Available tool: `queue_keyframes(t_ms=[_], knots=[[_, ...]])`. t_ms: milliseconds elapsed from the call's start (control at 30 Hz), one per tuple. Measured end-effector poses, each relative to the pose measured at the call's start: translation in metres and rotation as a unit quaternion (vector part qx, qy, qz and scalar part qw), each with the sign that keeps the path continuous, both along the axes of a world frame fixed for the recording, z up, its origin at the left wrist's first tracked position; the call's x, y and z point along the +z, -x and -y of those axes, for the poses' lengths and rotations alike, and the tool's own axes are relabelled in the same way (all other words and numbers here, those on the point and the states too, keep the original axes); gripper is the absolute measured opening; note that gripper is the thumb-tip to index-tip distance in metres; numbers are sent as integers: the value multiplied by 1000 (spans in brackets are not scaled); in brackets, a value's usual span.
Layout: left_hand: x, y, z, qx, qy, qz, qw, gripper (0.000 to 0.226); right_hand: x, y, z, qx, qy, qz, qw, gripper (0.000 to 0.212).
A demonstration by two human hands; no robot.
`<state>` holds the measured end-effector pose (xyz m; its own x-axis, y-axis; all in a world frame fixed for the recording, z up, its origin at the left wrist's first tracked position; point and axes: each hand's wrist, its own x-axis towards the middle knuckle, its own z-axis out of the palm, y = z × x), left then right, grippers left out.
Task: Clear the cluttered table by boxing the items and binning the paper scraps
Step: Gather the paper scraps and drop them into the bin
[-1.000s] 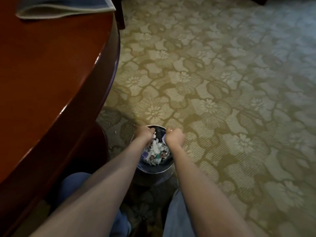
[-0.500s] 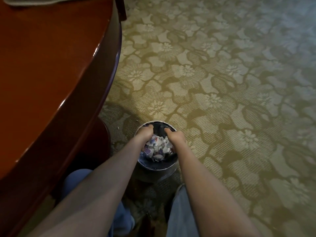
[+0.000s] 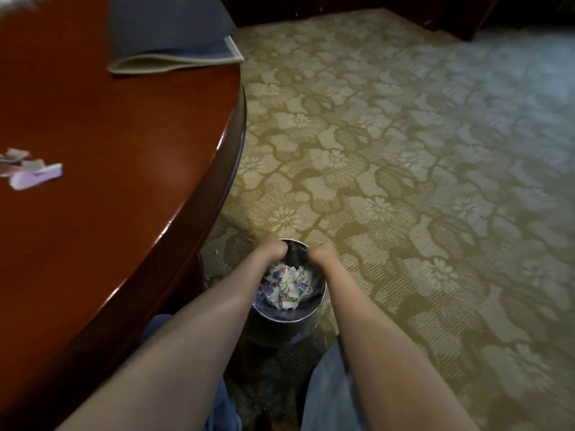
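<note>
- Head view: left hand [image 3: 273, 249] and right hand [image 3: 323, 255] sit at the far rim of the bin [image 3: 324, 295], fingers curled away; whether they pinch anything I cannot tell.
- Paper scraps [image 3: 286, 286] fill the bin, on the carpet [image 3: 404, 150] beside the curved edge of the table [image 3: 124, 219].
- Release low over the centre; loose scraps [image 3: 34, 175] lie well in from that edge.
- No readable writing.

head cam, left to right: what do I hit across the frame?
Loose paper scraps on the table → folded grey cloth → left hand → right hand → patterned carpet. The bin is skipped, as it spans both hands.
</note>
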<state>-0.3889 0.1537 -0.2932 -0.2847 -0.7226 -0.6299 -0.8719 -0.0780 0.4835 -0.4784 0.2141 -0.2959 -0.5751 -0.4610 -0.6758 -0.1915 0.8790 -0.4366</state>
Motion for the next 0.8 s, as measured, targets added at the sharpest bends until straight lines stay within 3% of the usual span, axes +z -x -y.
queue_keyframes(t_ms=[167, 333, 800], knots=[[36, -1, -5, -53, 66, 5, 996, 34, 35, -1, -5, 18, 14, -45, 999, 18], [78, 1, -9, -84, 122, -20, 989, 31, 78, -1, -12, 24, 47, -117, 992, 34], [234, -10, -9, -124, 283, -136, 941, 32, 203, -14, 2, 21, 187, -235, 954, 33]])
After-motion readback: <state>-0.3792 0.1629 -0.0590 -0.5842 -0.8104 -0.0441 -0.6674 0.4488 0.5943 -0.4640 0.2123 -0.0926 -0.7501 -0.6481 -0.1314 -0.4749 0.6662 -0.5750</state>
